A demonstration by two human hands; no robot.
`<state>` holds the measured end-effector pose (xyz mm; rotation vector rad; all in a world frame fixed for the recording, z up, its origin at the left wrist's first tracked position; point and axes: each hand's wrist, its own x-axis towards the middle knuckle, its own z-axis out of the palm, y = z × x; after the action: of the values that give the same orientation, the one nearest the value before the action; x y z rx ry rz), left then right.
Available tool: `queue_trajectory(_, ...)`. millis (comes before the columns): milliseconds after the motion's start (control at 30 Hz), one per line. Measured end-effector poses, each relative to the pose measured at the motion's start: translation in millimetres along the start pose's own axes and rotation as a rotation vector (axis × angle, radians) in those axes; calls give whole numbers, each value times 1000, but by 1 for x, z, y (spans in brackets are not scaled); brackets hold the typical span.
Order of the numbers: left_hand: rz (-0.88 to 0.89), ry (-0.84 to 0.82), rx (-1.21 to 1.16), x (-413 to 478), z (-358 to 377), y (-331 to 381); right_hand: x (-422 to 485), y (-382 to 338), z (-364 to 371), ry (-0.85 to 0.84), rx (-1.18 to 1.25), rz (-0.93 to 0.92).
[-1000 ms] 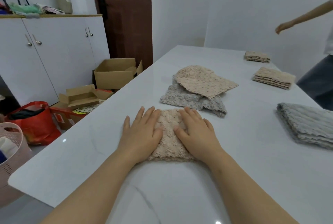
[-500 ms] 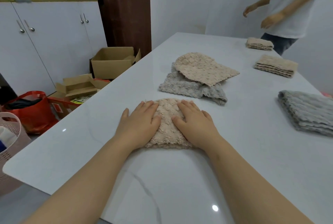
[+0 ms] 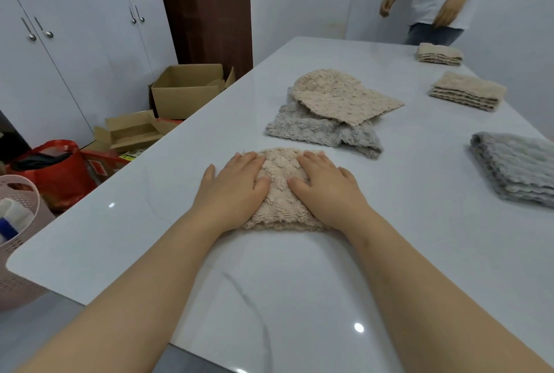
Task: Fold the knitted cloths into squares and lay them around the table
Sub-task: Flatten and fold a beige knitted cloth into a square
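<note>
Storeroom: cupboards, cardboard boxes.

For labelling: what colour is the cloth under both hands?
Beige knit cloth, clearest in the head view.

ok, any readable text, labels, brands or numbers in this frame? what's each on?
No text is legible.
Red carton on the floor: white label patch, too blurred to read.
Printed sheet beside it: print too small to read.
Knitted cloths, table, open cardboard box: no text visible.

Beige bobbled cloth on white grey-veined table
</note>
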<state>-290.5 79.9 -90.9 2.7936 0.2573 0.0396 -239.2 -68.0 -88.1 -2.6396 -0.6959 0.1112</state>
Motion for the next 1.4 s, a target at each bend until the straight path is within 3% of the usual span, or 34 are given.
queue_trajectory(1167, 4, 29, -20, 3, 2, -2, 0, 4, 3, 51, 31, -3)
queue_trajectory(1400, 2, 34, -30, 5, 2, -4, 5, 5, 6, 118, 56, 112)
